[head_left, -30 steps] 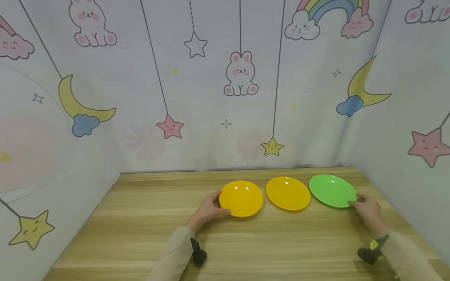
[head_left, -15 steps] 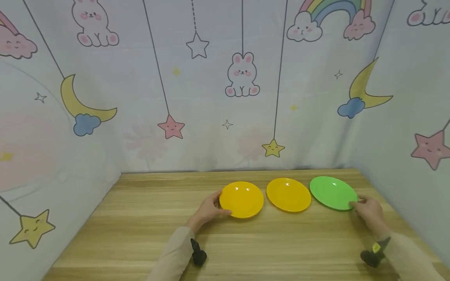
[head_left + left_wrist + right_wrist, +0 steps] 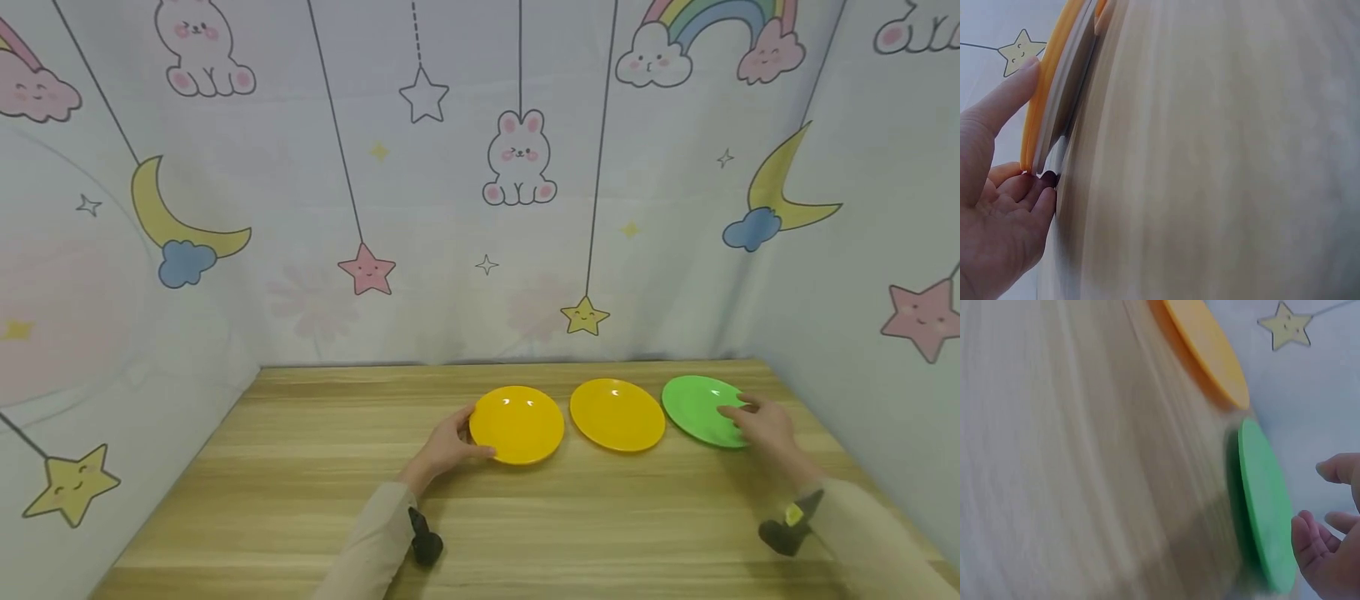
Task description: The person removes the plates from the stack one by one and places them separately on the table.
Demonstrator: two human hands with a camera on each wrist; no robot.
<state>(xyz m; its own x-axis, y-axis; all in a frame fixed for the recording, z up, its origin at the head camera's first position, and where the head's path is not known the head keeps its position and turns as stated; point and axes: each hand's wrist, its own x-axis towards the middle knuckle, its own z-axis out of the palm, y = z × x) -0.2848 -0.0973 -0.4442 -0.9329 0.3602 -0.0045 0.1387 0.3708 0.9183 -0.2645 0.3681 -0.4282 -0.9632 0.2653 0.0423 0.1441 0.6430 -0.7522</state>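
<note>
In the head view, my left hand (image 3: 446,450) holds the left yellow plate (image 3: 517,425) by its left rim, thumb at the near edge. The left wrist view shows whitish plate rims (image 3: 1054,100) stacked under this yellow one, with my thumb against the rim and the other fingers at the edge. My right hand (image 3: 767,427) is over the right side of the green plate (image 3: 697,408), fingers spread and holding nothing. In the right wrist view, the hand appears raised off the green plate, which lies on the table. A second yellow plate (image 3: 617,415) lies between the two.
The plates stand in a row along the back of the wood-grain table (image 3: 315,500). Behind it hangs a white cloth backdrop (image 3: 435,317) printed with rabbits, stars and moons, with similar cloth at both sides. A black device (image 3: 426,546) is strapped to each wrist.
My right hand has let go of the green plate's right rim and moved up and left over it. The left hand and the plates stay in place.
</note>
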